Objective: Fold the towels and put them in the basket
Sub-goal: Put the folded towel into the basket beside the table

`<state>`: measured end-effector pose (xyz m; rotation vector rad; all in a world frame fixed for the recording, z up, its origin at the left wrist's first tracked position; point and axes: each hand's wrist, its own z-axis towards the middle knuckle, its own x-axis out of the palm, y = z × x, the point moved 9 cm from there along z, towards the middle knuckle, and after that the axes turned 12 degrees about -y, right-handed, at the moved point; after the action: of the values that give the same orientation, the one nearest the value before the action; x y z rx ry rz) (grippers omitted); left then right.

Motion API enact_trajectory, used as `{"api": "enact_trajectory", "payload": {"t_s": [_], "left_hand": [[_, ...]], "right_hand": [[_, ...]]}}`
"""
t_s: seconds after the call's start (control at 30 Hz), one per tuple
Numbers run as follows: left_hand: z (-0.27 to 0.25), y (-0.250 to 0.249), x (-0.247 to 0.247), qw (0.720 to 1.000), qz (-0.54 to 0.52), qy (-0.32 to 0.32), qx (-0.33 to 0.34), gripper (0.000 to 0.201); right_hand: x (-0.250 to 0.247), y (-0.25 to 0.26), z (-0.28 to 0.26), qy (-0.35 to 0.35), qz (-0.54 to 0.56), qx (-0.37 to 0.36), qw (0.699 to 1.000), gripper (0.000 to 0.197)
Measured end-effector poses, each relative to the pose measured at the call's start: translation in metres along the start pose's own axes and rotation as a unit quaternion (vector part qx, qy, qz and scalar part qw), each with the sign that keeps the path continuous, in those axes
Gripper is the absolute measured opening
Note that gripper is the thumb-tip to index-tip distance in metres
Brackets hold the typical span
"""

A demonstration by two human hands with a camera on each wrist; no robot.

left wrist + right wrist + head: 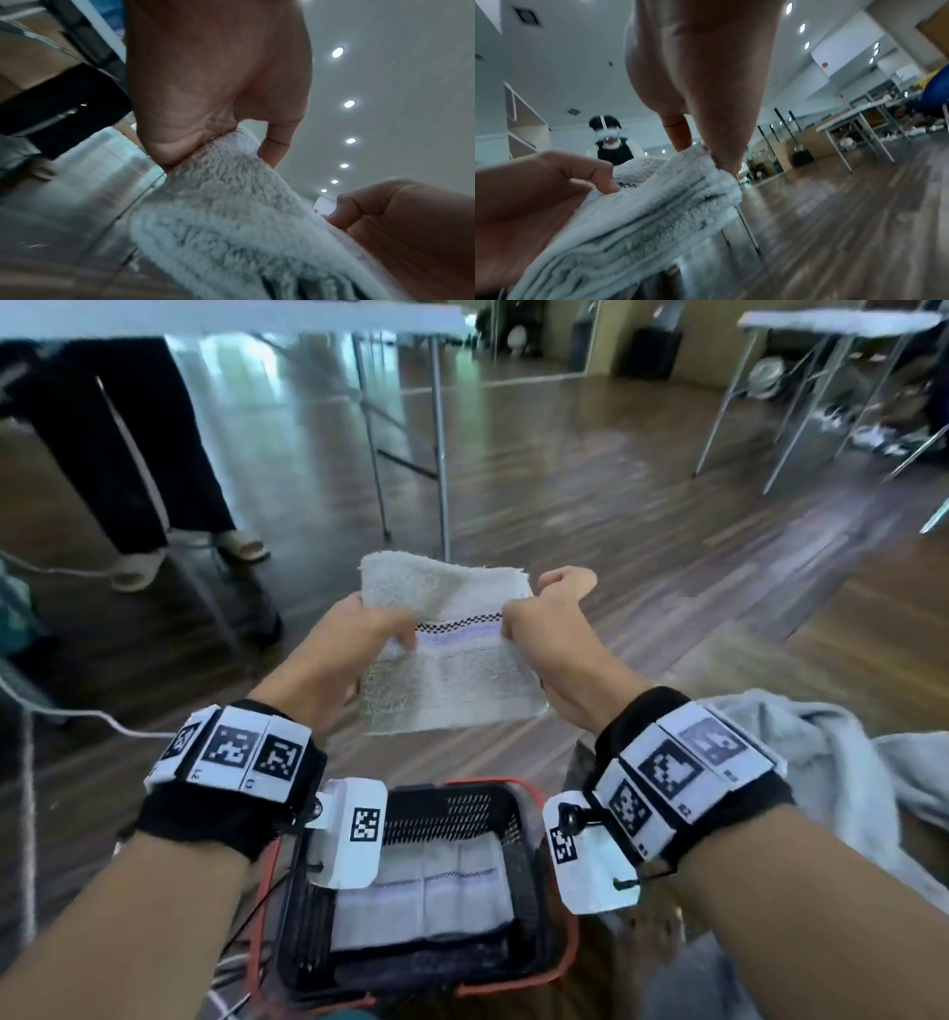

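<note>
The left hand (344, 642) pinches the left edge of a folded white towel (452, 680), thumb on top and fingers curled beneath. The towel spans level between both hands, held in the air above and beyond the black basket (506, 819), which already holds a folded towel (426, 896). The right hand (552, 629) grips the right edge, fingers closed around the cloth.

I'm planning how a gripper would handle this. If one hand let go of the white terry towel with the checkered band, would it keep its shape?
Probably not. The white terry towel bends and droops between the left hand and right hand, so it looks floppy. Its looped pile likely grips well; both hands hold it by pinches alone. It seems light.
</note>
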<state>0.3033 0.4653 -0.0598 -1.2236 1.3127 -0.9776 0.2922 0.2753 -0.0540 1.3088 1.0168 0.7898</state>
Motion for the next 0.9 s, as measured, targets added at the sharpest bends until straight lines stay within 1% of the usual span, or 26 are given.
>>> {"api": "enact_trajectory", "payload": {"t_s": [0.1,0.13,0.2,0.27,0.3,0.33,0.37,0.4,0.47,0.57,0.6,0.67,0.73,0.8,0.9], "left_hand": [[0.015,0.060,-0.014,0.999,0.004,0.004,-0.054,0.037],[0.020,0.084,-0.018,0.997,0.002,-0.009,-0.080,0.039],[0.028,0.134,-0.028,0.988,0.009,-0.065,-0.136,0.050],[0.031,0.178,-0.035,0.981,0.031,-0.107,-0.159,0.062],[0.033,0.199,-0.035,0.980,0.043,-0.114,-0.158,0.064],[0.032,0.220,-0.035,0.979,0.064,-0.116,-0.155,0.063],[0.031,0.241,-0.035,0.977,0.096,-0.112,-0.152,0.059],[0.028,0.263,-0.034,0.974,0.132,-0.101,-0.153,0.050],[0.024,0.305,-0.030,0.967,0.183,-0.064,-0.165,0.033],[0.015,0.360,-0.029,0.957,0.191,-0.021,-0.217,0.026],[0.011,0.374,-0.029,0.951,0.195,-0.015,-0.239,0.023],[0.007,0.394,-0.034,0.939,0.226,-0.027,-0.256,0.018],[0.007,0.407,-0.039,0.925,0.276,-0.041,-0.256,0.019],[0.010,0.418,-0.043,0.914,0.301,-0.048,-0.269,0.020],[0.015,0.428,-0.050,0.896,0.328,-0.057,-0.294,0.019]], "right_hand": [[0.038,-0.057,0.005,0.028,-0.011,0.056,0.998,0.036],[0.047,-0.079,0.008,0.030,-0.010,0.077,0.997,0.036],[0.062,-0.123,0.010,0.036,-0.013,0.125,0.991,0.036],[0.076,-0.168,0.006,0.054,-0.029,0.177,0.982,0.049],[0.082,-0.191,0.001,0.065,-0.044,0.202,0.976,0.060],[0.087,-0.214,-0.004,0.076,-0.061,0.231,0.968,0.076],[0.090,-0.237,-0.011,0.084,-0.080,0.261,0.958,0.084],[0.093,-0.258,-0.019,0.089,-0.092,0.291,0.948,0.081],[0.095,-0.296,-0.032,0.094,-0.111,0.340,0.929,0.067],[0.102,-0.336,-0.049,0.120,-0.130,0.370,0.912,0.047],[0.106,-0.348,-0.054,0.134,-0.133,0.374,0.908,0.041],[0.114,-0.364,-0.064,0.166,-0.140,0.376,0.901,0.035],[0.121,-0.374,-0.071,0.212,-0.161,0.357,0.895,0.033],[0.130,-0.382,-0.077,0.263,-0.169,0.346,0.885,0.038],[0.135,-0.390,-0.083,0.302,-0.172,0.355,0.868,0.040]]}}
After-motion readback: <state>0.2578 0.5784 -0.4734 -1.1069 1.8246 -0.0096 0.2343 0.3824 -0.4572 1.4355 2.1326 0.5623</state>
